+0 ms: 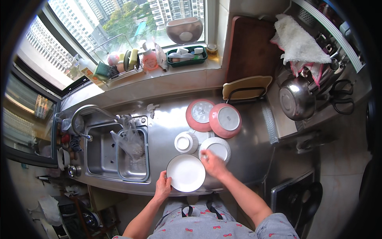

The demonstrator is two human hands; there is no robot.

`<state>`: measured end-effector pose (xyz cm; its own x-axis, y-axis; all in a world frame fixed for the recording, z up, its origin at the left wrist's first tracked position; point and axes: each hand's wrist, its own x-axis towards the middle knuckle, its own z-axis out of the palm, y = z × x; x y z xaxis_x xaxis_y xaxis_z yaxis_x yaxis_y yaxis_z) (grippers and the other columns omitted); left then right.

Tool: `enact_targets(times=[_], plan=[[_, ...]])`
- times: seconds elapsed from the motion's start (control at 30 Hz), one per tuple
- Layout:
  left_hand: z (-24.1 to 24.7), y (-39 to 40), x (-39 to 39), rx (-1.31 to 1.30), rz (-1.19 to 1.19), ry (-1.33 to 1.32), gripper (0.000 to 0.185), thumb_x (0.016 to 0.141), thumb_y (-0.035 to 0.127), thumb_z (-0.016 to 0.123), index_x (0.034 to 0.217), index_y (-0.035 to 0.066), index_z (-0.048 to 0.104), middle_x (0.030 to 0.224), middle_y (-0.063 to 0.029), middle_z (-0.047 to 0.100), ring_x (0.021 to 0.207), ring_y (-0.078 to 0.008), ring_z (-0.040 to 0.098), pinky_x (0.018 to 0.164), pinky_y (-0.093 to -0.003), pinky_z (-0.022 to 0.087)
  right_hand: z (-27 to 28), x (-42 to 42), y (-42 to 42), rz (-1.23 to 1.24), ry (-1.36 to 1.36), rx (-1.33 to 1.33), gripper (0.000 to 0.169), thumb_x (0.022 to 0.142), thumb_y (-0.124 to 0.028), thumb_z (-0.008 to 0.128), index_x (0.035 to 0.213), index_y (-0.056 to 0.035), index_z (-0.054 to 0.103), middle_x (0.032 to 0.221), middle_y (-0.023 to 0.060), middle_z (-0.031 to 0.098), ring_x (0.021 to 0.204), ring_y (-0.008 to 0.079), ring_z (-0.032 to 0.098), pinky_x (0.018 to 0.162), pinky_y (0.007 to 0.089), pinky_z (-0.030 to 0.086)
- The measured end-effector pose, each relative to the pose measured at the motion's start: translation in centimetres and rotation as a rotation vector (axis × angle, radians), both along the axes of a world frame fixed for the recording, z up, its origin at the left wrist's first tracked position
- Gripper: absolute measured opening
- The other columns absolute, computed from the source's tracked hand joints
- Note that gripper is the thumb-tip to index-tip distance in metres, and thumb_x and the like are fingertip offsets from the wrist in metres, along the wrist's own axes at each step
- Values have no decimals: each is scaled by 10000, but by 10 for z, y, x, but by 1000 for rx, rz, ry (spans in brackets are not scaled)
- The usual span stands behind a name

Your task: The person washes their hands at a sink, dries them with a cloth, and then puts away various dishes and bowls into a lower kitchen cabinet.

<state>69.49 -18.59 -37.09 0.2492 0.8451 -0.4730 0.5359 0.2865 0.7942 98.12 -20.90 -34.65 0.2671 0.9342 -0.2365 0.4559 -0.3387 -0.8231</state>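
Observation:
A round white plate [186, 173] with a thin dark rim is at the front of the steel counter. My left hand [163, 186] grips it at the left edge, thumb on top. By the plate's upper right edge is my right hand [214, 164], blurred and partly over an upturned white bowl [219, 146]; whether its fingers touch either one cannot be told. Left of that bowl stands a smaller upturned white bowl [185, 142]. Behind them, another white dish [203, 136] is partly hidden. Two pink bowls [200, 115] lie upside down farther back, one overlapping the other.
At left is a steel sink [101, 155] with a curved faucet [89, 108], a grey-rimmed basin [146, 161] and a plastic bag [131, 140]. Cutting boards [247, 85] lean at the back right. A steel pot [295, 100] and scissors [343, 97] hang at right. Sponges [131, 59] line the sill.

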Motion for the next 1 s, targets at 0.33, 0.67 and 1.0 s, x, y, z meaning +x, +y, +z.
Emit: enact_targets(times=[0.33, 0.67, 1.0], plan=[[-37, 5, -20, 297, -99, 332, 369, 959, 190, 493, 1300, 66, 426, 740, -201, 649, 706, -425, 632, 659, -507, 485, -58, 96, 79, -88, -877, 16, 1076, 664, -339, 829, 1519, -203, 189, 1540, 77, 239, 1388, 381, 260, 1039, 608, 300], [-15, 24, -5, 373, -414, 644, 432, 963, 224, 496, 1360, 92, 391, 733, -182, 662, 665, -408, 640, 595, -532, 467, -30, 128, 69, -178, -894, 400, 654, 718, -216, 660, 1351, -171, 503, 1263, 82, 585, 1059, 344, 611, 860, 493, 497], [4, 74, 6, 479, -237, 526, 403, 933, 254, 583, 1303, 102, 533, 1016, -160, 642, 879, -360, 632, 734, -469, 506, -84, 243, -5, -811, 7, 418, 361, 970, -254, 463, 1162, 27, 585, 1000, 186, 672, 930, 257, 654, 806, 371, 490]])
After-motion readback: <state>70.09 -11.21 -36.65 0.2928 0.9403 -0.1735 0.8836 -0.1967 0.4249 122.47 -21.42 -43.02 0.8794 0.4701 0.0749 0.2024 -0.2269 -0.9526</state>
